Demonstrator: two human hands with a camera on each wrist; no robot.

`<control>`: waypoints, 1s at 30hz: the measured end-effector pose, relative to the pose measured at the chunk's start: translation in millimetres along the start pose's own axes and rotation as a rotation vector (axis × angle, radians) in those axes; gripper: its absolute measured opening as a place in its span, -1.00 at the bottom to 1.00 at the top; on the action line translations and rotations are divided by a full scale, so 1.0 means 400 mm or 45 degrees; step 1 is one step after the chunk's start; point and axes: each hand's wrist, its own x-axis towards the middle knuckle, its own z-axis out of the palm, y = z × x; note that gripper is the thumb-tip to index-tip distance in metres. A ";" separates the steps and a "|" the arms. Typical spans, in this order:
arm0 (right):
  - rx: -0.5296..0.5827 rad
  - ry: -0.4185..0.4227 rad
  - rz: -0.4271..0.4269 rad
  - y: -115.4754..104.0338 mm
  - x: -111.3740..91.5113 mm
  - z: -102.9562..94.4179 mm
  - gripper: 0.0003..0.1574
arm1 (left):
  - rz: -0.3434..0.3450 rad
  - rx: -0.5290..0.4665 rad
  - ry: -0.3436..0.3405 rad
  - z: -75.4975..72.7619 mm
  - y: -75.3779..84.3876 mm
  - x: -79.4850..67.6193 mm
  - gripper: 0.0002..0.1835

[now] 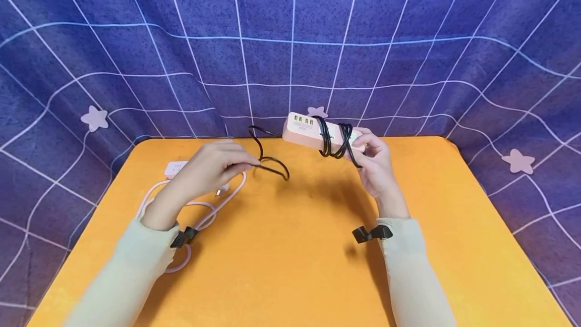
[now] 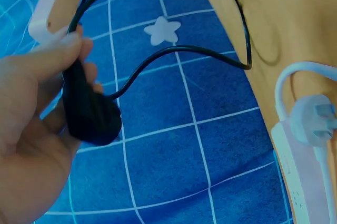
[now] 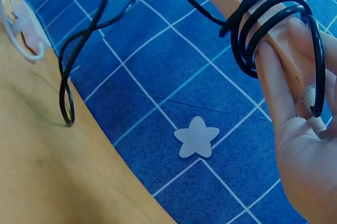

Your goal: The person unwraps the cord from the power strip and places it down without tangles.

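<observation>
My right hand (image 1: 375, 165) grips one end of a pinkish-white power strip (image 1: 301, 127), held tilted above the table. Several turns of its black cord (image 1: 326, 138) are wound around the body, and USB ports show at the far end. A loose length of the cord runs across to my left hand (image 1: 215, 165). In the left wrist view, the thumb and fingers pinch this cord beside its black plug (image 2: 89, 105), which sits against the palm side. The head view hides the plug behind the left hand.
On the left of the orange table (image 1: 290, 246) lies a second, white power strip (image 1: 174, 168) with a white cord (image 1: 209, 216) in loose loops and a white plug (image 2: 315, 120). A blue gridded cloth (image 1: 281, 59) with stars hangs behind the table's far edge.
</observation>
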 end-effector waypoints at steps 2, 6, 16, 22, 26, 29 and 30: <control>0.001 0.018 -0.015 0.000 0.002 -0.001 -0.49 | 0.039 -0.025 -0.065 -0.001 0.008 -0.014 -0.71; -0.003 0.048 -0.032 0.002 0.005 -0.006 -0.43 | 0.098 -0.085 -0.165 -0.007 0.022 -0.052 -0.70; -0.031 0.090 -0.009 0.001 0.010 -0.007 -0.43 | 0.125 -0.338 -0.465 -0.009 0.066 -0.182 -0.75; -0.050 0.087 0.027 0.004 0.007 -0.006 -0.44 | 0.088 -0.437 -0.651 0.010 0.073 -0.240 -0.78; -0.073 0.095 0.038 0.007 0.004 -0.005 -0.45 | 0.029 -0.473 -0.731 0.022 0.080 -0.262 -0.80; -0.083 0.104 0.040 0.008 0.004 -0.005 -0.44 | 0.002 -0.495 -0.776 0.032 0.091 -0.268 -0.82; -0.084 0.104 0.041 0.007 0.005 -0.004 -0.44 | -0.001 -0.499 -0.792 0.036 0.095 -0.268 -0.82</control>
